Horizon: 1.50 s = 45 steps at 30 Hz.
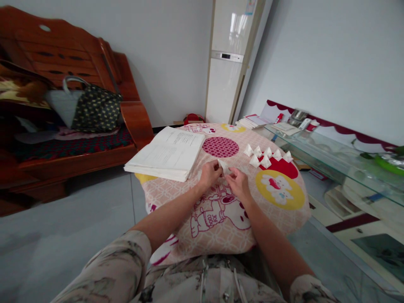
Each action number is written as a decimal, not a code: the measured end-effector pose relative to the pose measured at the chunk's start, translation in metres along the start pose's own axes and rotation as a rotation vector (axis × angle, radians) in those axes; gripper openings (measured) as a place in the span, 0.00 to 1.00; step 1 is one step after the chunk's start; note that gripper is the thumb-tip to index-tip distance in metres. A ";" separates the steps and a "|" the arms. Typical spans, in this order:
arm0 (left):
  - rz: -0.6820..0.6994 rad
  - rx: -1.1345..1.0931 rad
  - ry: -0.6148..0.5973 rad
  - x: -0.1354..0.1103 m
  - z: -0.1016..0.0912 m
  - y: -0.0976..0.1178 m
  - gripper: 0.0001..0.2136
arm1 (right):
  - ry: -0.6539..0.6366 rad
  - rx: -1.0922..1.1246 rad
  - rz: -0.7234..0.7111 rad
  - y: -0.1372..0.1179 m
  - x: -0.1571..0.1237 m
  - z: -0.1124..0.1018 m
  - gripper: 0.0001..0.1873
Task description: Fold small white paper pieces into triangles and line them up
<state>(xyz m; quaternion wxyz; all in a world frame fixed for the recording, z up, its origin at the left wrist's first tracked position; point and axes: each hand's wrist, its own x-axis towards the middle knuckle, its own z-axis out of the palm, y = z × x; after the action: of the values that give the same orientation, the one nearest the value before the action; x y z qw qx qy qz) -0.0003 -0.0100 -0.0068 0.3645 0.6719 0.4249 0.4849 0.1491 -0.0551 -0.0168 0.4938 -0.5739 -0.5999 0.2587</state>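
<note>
Between my two hands, over the middle of the cloth-covered table, is a small piece of folded white paper (223, 165). My left hand (210, 174) pinches its left side with bent fingers. On the opposite side, the fingertips of my right hand (237, 181) are closed on the paper's right edge. Part of the paper is hidden behind my fingers, so its exact shape is hard to make out. Several small white paper pyramids (266, 161) stand in two rows to the right, beyond my right hand. A thick stack of printed paper sheets (167, 151) lies left of my hands.
A patterned pink tablecloth (217, 244) covers the round table. Along the right runs a glass-topped cabinet (334, 147) with papers and cups on it. A wooden bench (139, 120) holding bags (97, 107) stands at left. A tall white cabinet-like unit (224, 84) fills the corner.
</note>
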 end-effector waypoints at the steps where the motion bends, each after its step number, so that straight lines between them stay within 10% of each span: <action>1: 0.033 0.062 0.021 -0.001 0.000 0.001 0.07 | 0.003 -0.065 -0.041 -0.001 0.000 0.000 0.15; 17: 0.269 0.251 -0.068 -0.007 0.003 -0.003 0.16 | 0.183 -0.323 -0.151 0.004 0.000 0.006 0.11; 27: -0.196 -0.488 -0.229 -0.001 -0.002 -0.003 0.22 | 0.100 -0.402 -0.278 0.008 -0.003 0.004 0.21; 34: -0.372 -0.619 -0.374 -0.002 -0.002 -0.002 0.25 | 0.074 -0.404 -0.333 0.005 -0.005 0.005 0.22; 45: -0.492 -0.663 -0.286 0.000 -0.007 0.002 0.19 | 0.143 -0.118 -0.188 0.006 -0.004 0.005 0.11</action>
<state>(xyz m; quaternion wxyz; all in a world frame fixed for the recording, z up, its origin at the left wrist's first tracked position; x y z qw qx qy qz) -0.0063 -0.0105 -0.0036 0.7205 0.4575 0.3389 0.3959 0.1466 -0.0560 -0.0247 0.5229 -0.5600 -0.6285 0.1339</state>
